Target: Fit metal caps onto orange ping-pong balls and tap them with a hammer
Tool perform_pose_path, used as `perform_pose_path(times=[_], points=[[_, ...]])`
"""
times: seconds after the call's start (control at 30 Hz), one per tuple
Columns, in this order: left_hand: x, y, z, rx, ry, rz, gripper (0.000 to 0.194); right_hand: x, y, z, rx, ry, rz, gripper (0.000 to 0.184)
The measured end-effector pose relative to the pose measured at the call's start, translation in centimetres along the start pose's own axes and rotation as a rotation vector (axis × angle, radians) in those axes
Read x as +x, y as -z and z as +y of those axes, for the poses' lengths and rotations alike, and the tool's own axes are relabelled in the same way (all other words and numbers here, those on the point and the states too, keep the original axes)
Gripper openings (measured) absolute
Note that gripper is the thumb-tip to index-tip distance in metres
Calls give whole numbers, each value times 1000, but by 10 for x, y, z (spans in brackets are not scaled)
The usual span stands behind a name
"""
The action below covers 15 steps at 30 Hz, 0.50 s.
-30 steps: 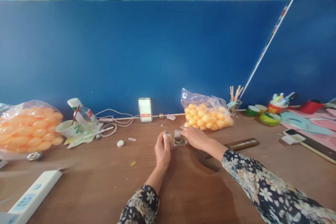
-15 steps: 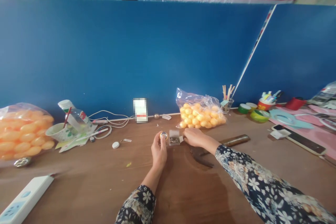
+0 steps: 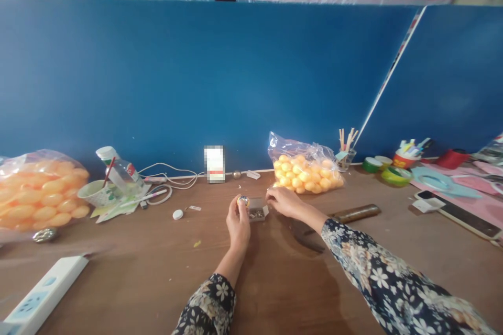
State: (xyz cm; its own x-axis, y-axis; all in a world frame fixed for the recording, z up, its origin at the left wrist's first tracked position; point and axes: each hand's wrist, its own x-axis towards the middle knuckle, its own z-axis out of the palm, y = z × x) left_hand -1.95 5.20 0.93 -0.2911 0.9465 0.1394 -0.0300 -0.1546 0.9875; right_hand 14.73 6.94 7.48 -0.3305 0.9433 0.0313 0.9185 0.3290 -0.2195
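My left hand (image 3: 238,224) is closed around a small shiny ball (image 3: 243,201), silvery on top with a little orange showing at its edge. Just right of it lies a small open box (image 3: 258,213) filled with tiny metal pieces, too small to name. My right hand (image 3: 286,201) hovers by the box's right side, its fingertips pinched together; whatever they hold is hidden. Under the right forearm rests a hammer (image 3: 357,213), its wooden handle pointing right and its dark head partly covered.
Bags of orange balls stand behind my right hand (image 3: 304,172) and at far left (image 3: 43,193). A power strip (image 3: 47,293), paper cup (image 3: 94,193), bottle (image 3: 121,170) and white cap (image 3: 178,214) are leftward. Tape rolls (image 3: 396,175) and a phone (image 3: 463,214) lie right. A blue partition (image 3: 236,78) rises behind.
The view has turned slightly left. The box sits closer to my left hand, and my right fingers have shifted left, from beside its flap to just above it.
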Motion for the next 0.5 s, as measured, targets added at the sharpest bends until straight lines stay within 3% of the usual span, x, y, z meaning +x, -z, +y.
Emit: perform_pose_path(times=[0.2,0.5], points=[[1,1,-3,9,7,8,51,-8,-7,-30,-28,121,-49,18],[1,0,-4,24,-4,-3,49,4,-10,-44,-72,88,-115,29]])
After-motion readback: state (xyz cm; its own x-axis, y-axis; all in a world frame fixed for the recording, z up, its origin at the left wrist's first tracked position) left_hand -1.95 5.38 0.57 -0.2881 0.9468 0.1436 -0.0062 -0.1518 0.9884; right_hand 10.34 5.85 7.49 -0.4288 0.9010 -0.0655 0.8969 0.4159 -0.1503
